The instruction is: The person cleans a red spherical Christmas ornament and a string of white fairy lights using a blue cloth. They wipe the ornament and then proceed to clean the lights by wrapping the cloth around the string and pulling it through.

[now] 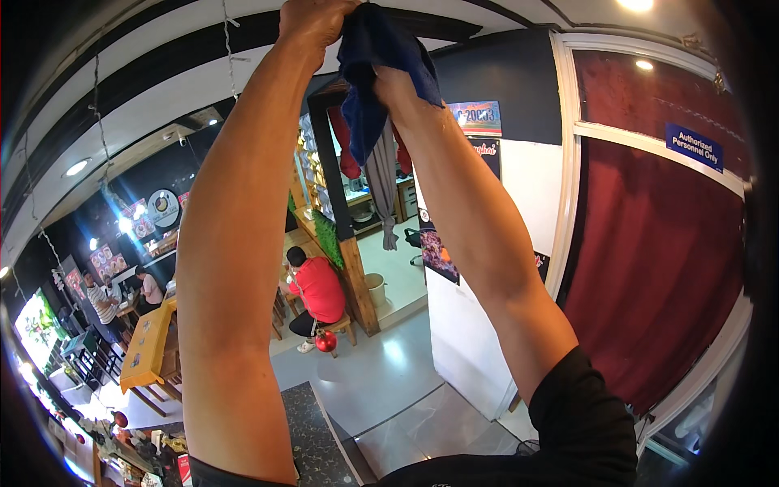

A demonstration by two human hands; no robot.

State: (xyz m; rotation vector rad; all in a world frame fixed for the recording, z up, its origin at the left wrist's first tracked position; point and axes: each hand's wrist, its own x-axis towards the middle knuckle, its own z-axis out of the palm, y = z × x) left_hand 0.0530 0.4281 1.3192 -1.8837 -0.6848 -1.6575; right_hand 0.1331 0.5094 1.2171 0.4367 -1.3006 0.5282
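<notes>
Both my arms are stretched upward towards the ceiling. A dark navy cloth (389,42) hangs in folds at the top of the view. It drapes over my right hand (394,85), which grips it from beneath; the fingers are hidden in the fabric. My left hand (313,23) is curled beside the cloth's upper left edge, close under a dark ceiling beam (255,38). The picture's top rim cuts off part of that hand, so what its fingers hold cannot be told.
Below stands a dark speckled countertop (313,426). A red bauble (326,341) dangles on a string. A person in a red shirt (316,289) sits beyond, near a wood-framed doorway (359,286). At right is a glazed door with a maroon curtain (657,268). A yellow-covered table (146,347) stands left.
</notes>
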